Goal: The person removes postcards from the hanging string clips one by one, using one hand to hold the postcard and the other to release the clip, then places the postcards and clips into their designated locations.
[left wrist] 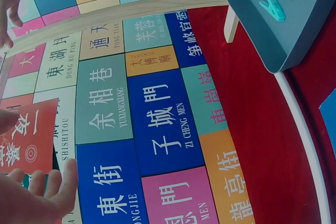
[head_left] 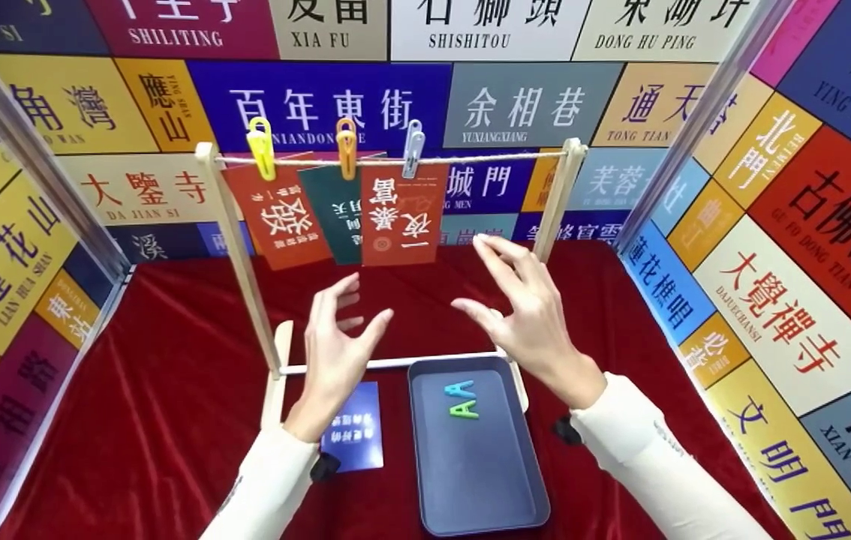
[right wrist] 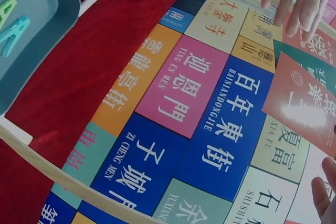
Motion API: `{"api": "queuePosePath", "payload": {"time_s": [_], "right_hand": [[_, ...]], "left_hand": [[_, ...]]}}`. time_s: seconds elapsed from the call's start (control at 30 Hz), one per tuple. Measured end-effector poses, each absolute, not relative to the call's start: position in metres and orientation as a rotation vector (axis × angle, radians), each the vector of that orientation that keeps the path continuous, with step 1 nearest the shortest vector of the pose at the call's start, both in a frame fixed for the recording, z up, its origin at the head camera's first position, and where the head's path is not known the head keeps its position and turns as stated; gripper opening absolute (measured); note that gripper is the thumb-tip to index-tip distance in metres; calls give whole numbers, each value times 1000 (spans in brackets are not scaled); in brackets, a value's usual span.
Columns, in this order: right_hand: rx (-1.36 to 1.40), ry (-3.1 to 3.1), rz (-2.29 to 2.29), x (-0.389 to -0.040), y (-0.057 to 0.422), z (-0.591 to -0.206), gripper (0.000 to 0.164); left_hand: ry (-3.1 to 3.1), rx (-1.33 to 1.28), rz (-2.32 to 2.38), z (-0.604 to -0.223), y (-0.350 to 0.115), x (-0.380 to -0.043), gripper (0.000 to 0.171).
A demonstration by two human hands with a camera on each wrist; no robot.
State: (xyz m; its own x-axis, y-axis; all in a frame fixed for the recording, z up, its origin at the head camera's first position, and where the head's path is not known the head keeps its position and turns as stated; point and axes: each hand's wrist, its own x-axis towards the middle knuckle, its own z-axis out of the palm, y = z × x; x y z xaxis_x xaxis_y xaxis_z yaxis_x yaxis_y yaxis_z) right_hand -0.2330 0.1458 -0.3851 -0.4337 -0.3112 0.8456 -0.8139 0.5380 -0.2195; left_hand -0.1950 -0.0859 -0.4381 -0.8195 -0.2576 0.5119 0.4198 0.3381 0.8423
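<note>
Both hands are raised in front of a small wooden rack, holding nothing. The left hand [head_left: 335, 337] has its fingers bent loosely and its thumb apart, below the hanging cards. To the right of the cards is the right hand [head_left: 530, 307], fingers extended and thumb spread. From the rack's string [head_left: 493, 160] hang a red card [head_left: 275, 217] under a yellow clothespin [head_left: 261, 146], a dark green card [head_left: 339, 217] under an orange clothespin [head_left: 347, 148], and another red card [head_left: 403, 225] under a grey-blue clothespin [head_left: 413, 148].
A grey tray [head_left: 478, 480] holds a blue clothespin [head_left: 459, 389] and a green clothespin [head_left: 464, 409]. Left of it, a blue card [head_left: 365, 442] lies on the red cloth [head_left: 148, 390], partly behind the left wrist. Wooden posts [head_left: 238, 262] flank the string; printed panels stand behind and at both sides.
</note>
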Motion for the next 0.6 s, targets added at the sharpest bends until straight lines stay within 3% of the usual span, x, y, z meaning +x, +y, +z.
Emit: {"api": "queuePosePath", "payload": {"time_s": [0.6], "right_hand": [[916,-1905,702,-254,131,-357,60]], "left_hand": [[-1990,-102,-1541,-426,-83,-213,60]]}}
